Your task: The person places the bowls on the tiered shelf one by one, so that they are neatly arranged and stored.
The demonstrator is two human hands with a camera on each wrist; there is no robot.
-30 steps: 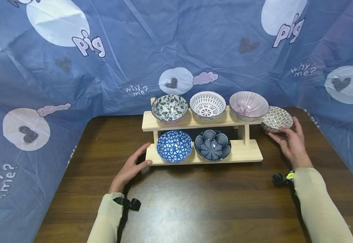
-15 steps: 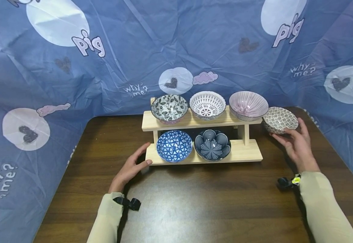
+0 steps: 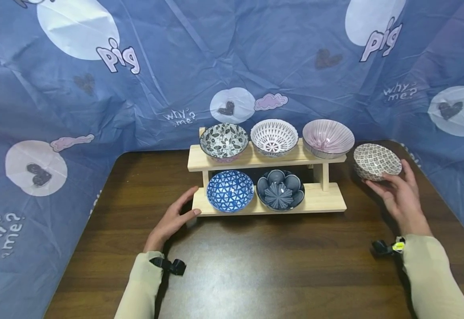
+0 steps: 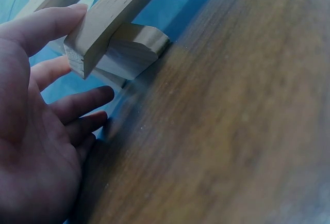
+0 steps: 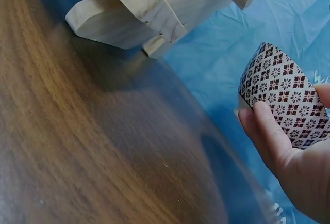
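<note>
My right hand (image 3: 403,206) holds a small bowl (image 3: 375,160) with a dark floral lattice pattern, off the right end of a two-tier wooden display stand (image 3: 327,197). Seen from the right wrist, the fingers (image 5: 270,131) support the underside of this bowl (image 5: 281,90), which is tilted and raised off the table. My left hand (image 3: 172,221) grips the left end of the lower board, thumb and index finger at its edges; the other fingers (image 4: 82,105) are loose. On the lower board sit a blue triangle-patterned bowl (image 3: 230,191) and a dark blue flower-patterned bowl (image 3: 279,190).
The upper board bears a leaf-patterned bowl (image 3: 224,141), a white bowl with dark marks (image 3: 274,137) and a pink-striped bowl (image 3: 328,138). The stand rests on a dark wooden table (image 3: 275,261). A blue printed cloth (image 3: 168,66) hangs behind and at both sides.
My right hand has carried the lattice-patterned bowl rightward and toward me, away from the stand, leaving a gap beside the pink-striped bowl. The left hand and the stand have kept their places.
</note>
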